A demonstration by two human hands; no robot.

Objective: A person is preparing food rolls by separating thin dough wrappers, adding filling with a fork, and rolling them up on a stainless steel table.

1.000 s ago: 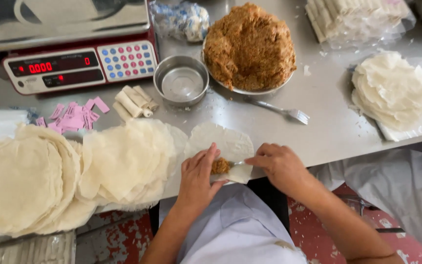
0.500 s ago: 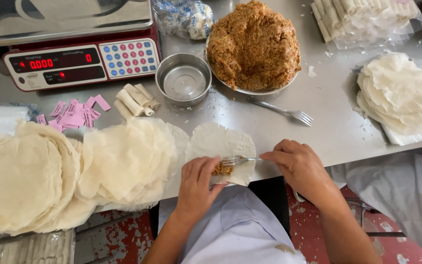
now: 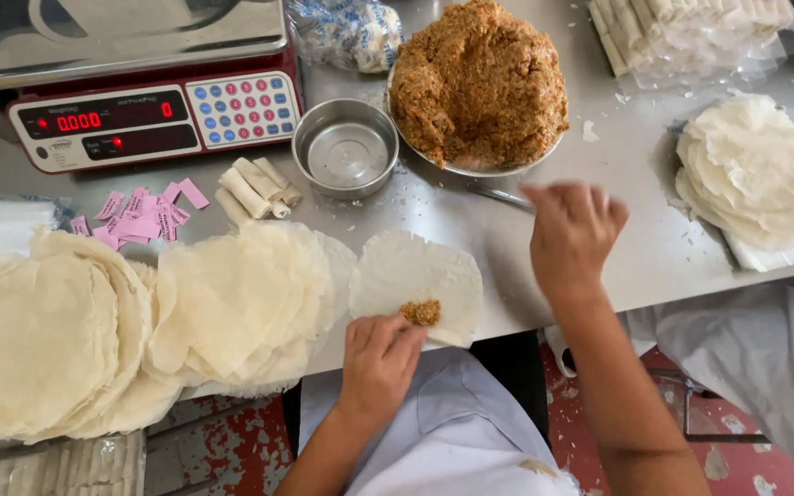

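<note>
A round thin wrapper (image 3: 420, 276) lies at the table's front edge with a small dab of brown filling (image 3: 422, 312) on its near side. My left hand (image 3: 379, 363) rests on the wrapper's near edge, fingertips just behind the filling. My right hand (image 3: 572, 230) hovers over the table to the right, closed around a metal fork (image 3: 496, 194) whose end points toward the plate (image 3: 470, 168). That plate carries a tall heap of brown filling (image 3: 480, 78).
Overlapping wrappers (image 3: 232, 303) and a larger stack (image 3: 39, 340) lie at left. Behind are a small steel bowl (image 3: 345, 147), three finished rolls (image 3: 255, 186), pink paper slips (image 3: 140, 216) and a red scale (image 3: 149, 83). More wrappers (image 3: 755, 174) and bagged rolls (image 3: 691, 32) sit at right.
My right hand has lifted the fork off the wrapper and moved up and right toward the filling plate. A dab of filling stays on the wrapper. My left hand has slid back slightly.
</note>
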